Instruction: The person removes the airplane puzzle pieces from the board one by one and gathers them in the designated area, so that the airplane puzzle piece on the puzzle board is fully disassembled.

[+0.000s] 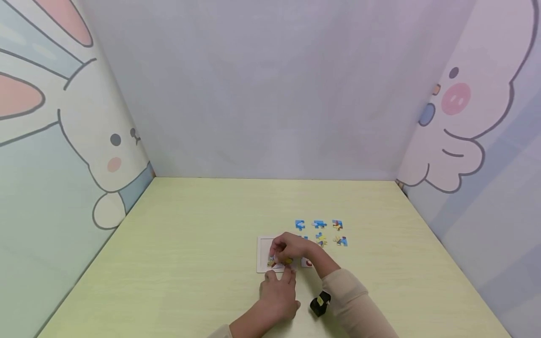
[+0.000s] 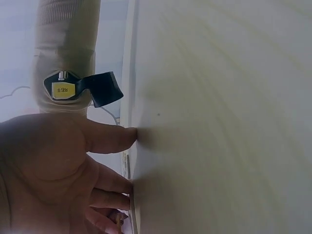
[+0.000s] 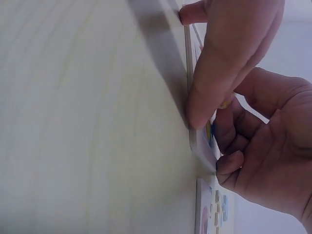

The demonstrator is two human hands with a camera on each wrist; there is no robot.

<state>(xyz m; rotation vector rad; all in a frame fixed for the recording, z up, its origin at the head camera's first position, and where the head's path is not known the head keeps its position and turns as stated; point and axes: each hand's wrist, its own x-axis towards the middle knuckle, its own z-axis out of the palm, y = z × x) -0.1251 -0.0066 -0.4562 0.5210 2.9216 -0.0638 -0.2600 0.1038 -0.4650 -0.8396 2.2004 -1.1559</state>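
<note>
A white square puzzle tray (image 1: 263,253) lies on the table with a few coloured jigsaw pieces (image 1: 272,262) inside its near part. Over it, my right hand (image 1: 291,246) bends down with curled fingers. In the right wrist view, its thumb and fingertip pinch a small puzzle piece (image 3: 224,104), of which only a yellow bit shows. My left hand (image 1: 279,293) rests at the tray's near edge, fingers extended and touching the rim; in the left wrist view its thumb (image 2: 114,139) reaches the table surface. The hands hide much of the tray's contents.
Several loose blue and yellow jigsaw pieces (image 1: 319,224) lie in rows behind and right of the tray. A white piece with a red mark (image 1: 307,263) sits just right of it. A black wrist device (image 1: 320,303) is on the right sleeve. Printed walls surround the table (image 1: 190,234).
</note>
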